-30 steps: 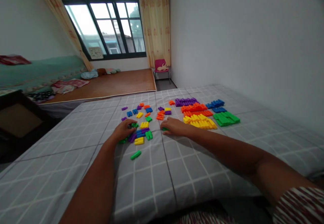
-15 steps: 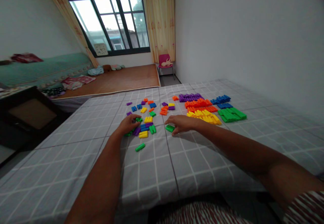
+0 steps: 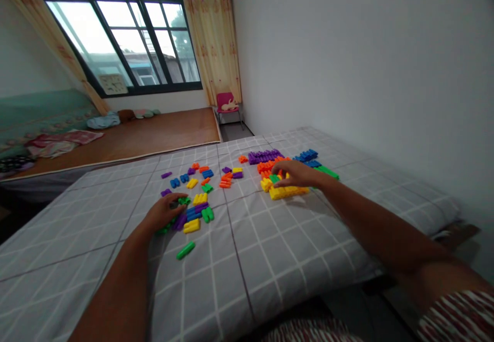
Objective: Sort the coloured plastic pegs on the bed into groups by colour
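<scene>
My right hand is closed on a green block, held above the stacked yellow blocks. Orange blocks and purple blocks lie in rows behind it. Blue blocks and green blocks are to the right, the green partly hidden by my hand. On the left, my left hand curls with its fingertips at small green blocks; its grip is unclear. Beside it lie mixed blocks, among them a yellow one and a lone green one.
Scattered orange, blue and purple blocks lie beyond my left hand. Everything rests on a grey checked cloth. A white wall rises on the right. Farther back stand a brown bed and a pink chair.
My right hand has carried the green block rightward from the middle of the cloth to over the yellow rows. The view has turned right. My left hand remains by the mixed blocks.
</scene>
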A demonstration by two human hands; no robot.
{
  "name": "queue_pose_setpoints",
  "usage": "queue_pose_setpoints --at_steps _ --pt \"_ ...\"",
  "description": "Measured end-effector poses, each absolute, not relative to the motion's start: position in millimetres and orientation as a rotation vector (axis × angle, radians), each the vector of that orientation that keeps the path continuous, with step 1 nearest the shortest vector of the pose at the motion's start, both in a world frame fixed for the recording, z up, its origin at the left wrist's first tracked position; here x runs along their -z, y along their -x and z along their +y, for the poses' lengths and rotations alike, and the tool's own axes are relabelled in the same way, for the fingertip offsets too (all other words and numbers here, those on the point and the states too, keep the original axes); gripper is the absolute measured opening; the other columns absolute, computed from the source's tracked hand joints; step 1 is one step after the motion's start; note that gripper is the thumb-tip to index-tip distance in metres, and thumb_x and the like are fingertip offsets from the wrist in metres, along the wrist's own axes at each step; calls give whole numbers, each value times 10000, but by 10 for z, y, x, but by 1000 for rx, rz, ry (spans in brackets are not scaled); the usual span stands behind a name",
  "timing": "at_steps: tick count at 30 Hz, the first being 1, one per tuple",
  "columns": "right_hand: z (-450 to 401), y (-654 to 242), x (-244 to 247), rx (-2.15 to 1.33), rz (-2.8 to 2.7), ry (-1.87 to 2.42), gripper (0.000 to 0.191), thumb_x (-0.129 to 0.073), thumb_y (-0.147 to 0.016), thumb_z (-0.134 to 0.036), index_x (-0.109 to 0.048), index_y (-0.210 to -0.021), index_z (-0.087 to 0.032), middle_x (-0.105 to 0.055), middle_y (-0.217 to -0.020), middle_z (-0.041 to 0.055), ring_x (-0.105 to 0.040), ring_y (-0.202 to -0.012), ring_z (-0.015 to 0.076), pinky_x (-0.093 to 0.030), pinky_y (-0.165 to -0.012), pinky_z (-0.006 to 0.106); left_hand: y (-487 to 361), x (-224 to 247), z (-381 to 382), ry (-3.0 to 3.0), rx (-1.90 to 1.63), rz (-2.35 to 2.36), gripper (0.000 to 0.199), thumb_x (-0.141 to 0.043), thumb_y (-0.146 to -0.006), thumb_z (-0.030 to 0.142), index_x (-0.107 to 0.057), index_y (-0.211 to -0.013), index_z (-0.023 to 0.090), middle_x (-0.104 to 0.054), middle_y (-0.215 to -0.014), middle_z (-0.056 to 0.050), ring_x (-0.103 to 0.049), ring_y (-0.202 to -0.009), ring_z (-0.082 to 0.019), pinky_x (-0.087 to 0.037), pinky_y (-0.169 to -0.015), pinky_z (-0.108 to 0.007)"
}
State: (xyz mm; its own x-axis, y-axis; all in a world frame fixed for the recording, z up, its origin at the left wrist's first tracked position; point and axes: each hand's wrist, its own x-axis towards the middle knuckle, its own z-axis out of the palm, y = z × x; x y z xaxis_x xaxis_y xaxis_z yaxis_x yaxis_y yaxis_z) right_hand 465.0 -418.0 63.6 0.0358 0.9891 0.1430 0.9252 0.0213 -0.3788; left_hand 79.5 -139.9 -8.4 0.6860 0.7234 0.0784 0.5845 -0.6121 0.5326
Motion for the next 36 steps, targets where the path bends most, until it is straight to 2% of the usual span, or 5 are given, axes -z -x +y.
queue_pose_setpoints --at_steps 7,14,20,29,36 --pt "-5066 -5892 -631 -19 -1575 2442 292 -666 -760 -492 -716 -899 -240 -714 -858 73 -635 -760 179 -447 -666 286 -800 117 -1331 -2428 -393 1006 663 -614 -625 655 -691 -1117 217 -700 -1144 -83 -656 -1001 -288 -514 -905 -368" --pt "-5156 -6049 -291 -109 -1663 2444 377 -728 -685 -428 -712 -1006 -229 -708 -973 94 -641 -892 233 -482 -734 319 -802 109 -1356 -2414 -397 1036 668 -622 -610 663 -685 -1112 227 -702 -1144 -76 -658 -996 -290 -515 -902 -376" --pt "-5107 -6068 -377 66 -1678 2453 466 -741 -672 -453 -693 -1069 -212 -697 -1054 110 -615 -954 262 -479 -802 366 -833 79 -1376 -2521 -494 1042 521 -615 -643 532 -700 -1074 251 -698 -1129 -52 -656 -1025 -290 -518 -921 -386" --pt "-3959 -4417 -540 -152 -2025 1780 239 -557 -882 -389 -665 -980 -200 -702 -921 57 -644 -780 165 -479 -704 271 -1085 -17 -1696 -2275 -749 677 370 -621 -683 280 -674 -1037 185 -566 -1259 -97 -590 -1119 -238 -548 -915 -399" --pt "-2886 -3285 -228 -219 -2130 1346 365 -689 -789 -215 -604 -1142 -181 -633 -1194 124 -647 -860 172 -515 -766 319 -1113 38 -1737 -2000 -751 611 439 -760 -640 241 -595 -1039 159 -622 -998 -62 -654 -852 -177 -586 -765 -367"
